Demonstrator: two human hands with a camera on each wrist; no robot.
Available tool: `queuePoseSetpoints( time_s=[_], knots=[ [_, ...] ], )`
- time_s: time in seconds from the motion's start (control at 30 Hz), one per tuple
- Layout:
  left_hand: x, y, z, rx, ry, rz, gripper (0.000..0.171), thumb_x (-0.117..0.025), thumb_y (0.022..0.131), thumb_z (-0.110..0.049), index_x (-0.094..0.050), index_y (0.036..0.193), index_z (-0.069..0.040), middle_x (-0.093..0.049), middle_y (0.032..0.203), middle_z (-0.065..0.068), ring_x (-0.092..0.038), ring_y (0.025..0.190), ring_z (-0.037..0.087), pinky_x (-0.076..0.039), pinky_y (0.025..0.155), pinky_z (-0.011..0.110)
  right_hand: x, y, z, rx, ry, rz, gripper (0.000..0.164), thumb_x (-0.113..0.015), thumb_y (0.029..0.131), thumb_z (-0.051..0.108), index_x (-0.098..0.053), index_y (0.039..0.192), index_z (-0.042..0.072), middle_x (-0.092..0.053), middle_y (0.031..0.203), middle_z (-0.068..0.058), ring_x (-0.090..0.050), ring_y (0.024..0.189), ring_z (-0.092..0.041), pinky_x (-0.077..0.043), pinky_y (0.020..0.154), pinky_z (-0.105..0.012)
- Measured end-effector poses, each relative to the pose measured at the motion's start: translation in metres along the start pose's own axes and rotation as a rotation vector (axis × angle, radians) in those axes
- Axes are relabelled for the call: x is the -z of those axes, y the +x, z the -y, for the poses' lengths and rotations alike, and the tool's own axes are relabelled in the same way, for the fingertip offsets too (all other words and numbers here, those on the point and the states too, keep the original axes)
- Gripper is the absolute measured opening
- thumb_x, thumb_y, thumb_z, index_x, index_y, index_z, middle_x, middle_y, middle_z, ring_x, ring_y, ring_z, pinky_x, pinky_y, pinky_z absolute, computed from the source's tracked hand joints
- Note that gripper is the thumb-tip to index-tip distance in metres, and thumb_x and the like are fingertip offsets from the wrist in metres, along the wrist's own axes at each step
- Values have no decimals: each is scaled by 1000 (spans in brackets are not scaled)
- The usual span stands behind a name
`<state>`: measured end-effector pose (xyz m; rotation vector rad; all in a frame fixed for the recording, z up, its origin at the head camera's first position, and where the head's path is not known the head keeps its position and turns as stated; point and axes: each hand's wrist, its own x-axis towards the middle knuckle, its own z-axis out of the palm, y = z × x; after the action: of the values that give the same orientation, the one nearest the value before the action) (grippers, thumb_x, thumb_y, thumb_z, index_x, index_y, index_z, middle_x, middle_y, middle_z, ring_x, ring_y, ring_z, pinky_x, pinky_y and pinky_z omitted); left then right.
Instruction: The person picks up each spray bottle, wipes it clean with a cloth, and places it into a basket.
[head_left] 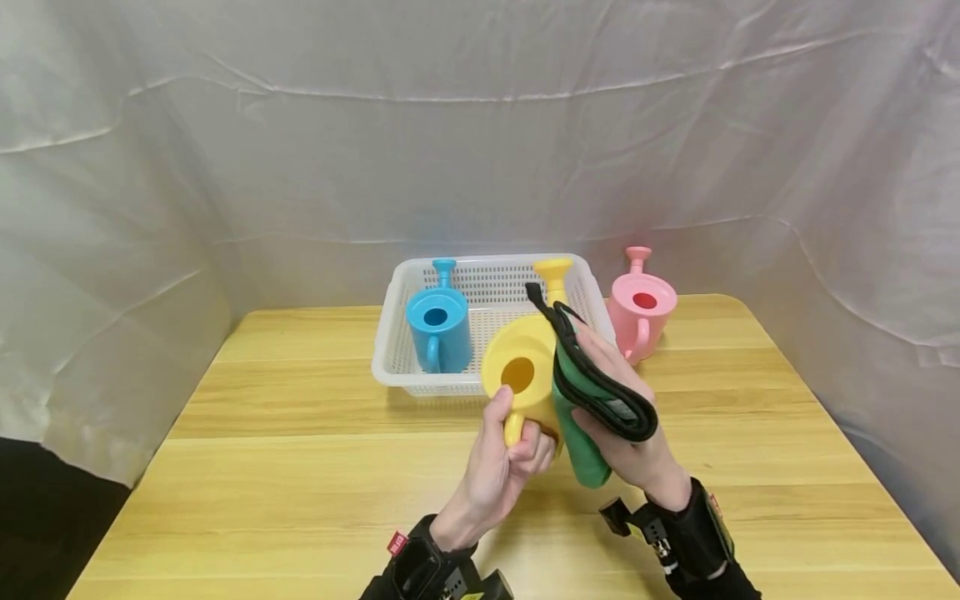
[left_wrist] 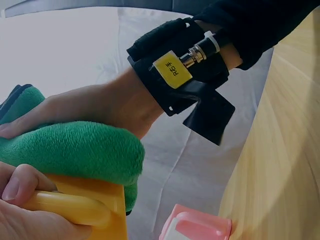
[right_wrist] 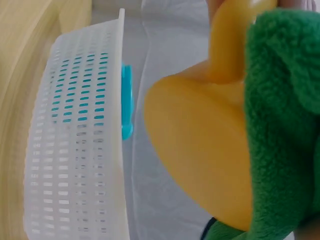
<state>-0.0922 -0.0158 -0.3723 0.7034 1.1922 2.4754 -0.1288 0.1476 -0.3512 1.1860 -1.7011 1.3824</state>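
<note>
Head view: left grip [head_left: 495, 468] clamped yellow watering can [head_left: 543, 393], seemingly bracing it against green cloth [head_left: 581, 450] clutched in right grip [head_left: 643, 463].

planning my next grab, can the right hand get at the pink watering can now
Probably yes: the pink watering can stands beside the basket, handle free, near the right hand, which, though, already holds the green cloth.

The left arm [head_left: 377, 592] slants up rightward, the right arm [head_left: 726, 585] up leftward, bringing the hands close together. The left hand [head_left: 489, 472] grips with curled fingers, its thumb pointing forward on top; the right hand [head_left: 652, 462] grips too, thumb apart from its fingers.
</note>
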Motion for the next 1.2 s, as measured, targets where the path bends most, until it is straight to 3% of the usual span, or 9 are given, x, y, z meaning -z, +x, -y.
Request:
queuePoseSetpoints(
  time_s=[0.13,0.23,0.37,0.5,0.73,0.87,1.03,1.2],
  knots=[
    [2,-1,-2,-22,-33,-15,58,-13,110,-41,-26,58,-20,-20,52,-4,-18,50,12,-18,55,25,-4,3,-4,178,-185,-29,47,-63,100,24,-57,133,-8,-53,143,-29,-50,140,-31,-38,119,-36],
    [5,-1,-5,-53,-89,-15,56,-13,111,-38,-31,61,-21,-24,53,-6,-19,50,10,-18,55,25,-7,3,-7,278,-304,-33,39,-64,99,25,-66,126,-4,-57,138,-32,-52,138,-37,-40,118,-42],
    [10,-3,-11,-42,-160,-39,54,-17,111,-39,-37,64,-22,-26,56,-8,-18,51,10,-15,57,26,-7,-3,-10,271,-337,40,38,-60,101,32,-68,127,5,-54,147,-21,-46,143,-38,-34,121,-45],
    [14,-3,-18,-57,-167,-56,57,-16,111,-44,-34,62,-21,-23,56,-5,-16,52,11,-14,58,27,-5,-7,-14,245,-343,84,39,-60,101,34,-68,128,7,-53,149,-19,-43,144,-38,-31,123,-47],
    [20,2,-28,-157,-160,11,58,-8,111,-39,-27,60,-16,-20,53,-4,-15,49,11,-12,52,26,-11,-10,-23,274,-317,11,37,-62,100,27,-67,127,2,-55,145,-24,-47,142,-38,-35,121,-46],
    [18,2,-28,-143,-156,-10,58,-11,111,-39,-29,60,-17,-21,53,-5,-15,48,10,-12,52,26,-15,-9,-25,308,-329,-24,37,-64,99,27,-68,127,3,-56,143,-25,-48,140,-40,-36,120,-46],
    [16,0,-25,-109,-132,-57,56,-16,111,-35,-32,60,-20,-22,53,-5,-15,50,11,-12,54,27,-16,-8,-21,327,-378,-9,35,-61,101,29,-69,126,7,-56,144,-23,-47,140,-42,-35,120,-48],
    [14,-3,-20,-72,-157,-83,50,-20,111,-40,-44,69,-25,-26,55,-10,-17,52,9,-14,57,25,-17,-7,-16,329,-420,-4,34,-57,102,30,-70,126,9,-56,146,-21,-47,141,-42,-34,120,-50]
  ],
)
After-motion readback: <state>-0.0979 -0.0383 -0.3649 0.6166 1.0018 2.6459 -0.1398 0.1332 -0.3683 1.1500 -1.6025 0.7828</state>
